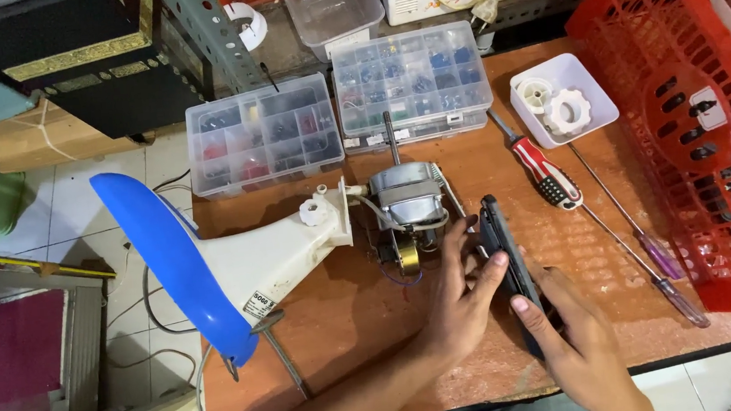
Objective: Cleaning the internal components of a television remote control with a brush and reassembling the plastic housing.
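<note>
A dark flat device point(509, 259) is held on edge near the front middle of the brown worktop point(348, 320). It is gripped by the left hand point(460, 298), whose fingers are curled round its near side, and by the right hand point(580, 341), whose thumb is pressed to its lower end. What kind of device it is cannot be made out, since only its thin edge is shown and its lower part is covered by the right hand.

Just left of it a bare fan motor point(407, 198) is seen, joined to a white fan neck point(278, 251) with a blue curved base point(174, 264) overhanging the worktop's left edge. A small pale label point(260, 304) is stuck on the neck; its print is too small to read. Two clear compartment boxes point(264, 133) and point(412, 76) are set along the back. A white square tub point(587, 97) with two white knobs is placed at the back right. A red-handled screwdriver point(546, 174) and two slim screwdrivers point(647, 248) are laid between the device and a red plastic crate point(680, 120), which is cut off at the right edge. Bare worktop is left in front of the fan neck, up to the front edge.
</note>
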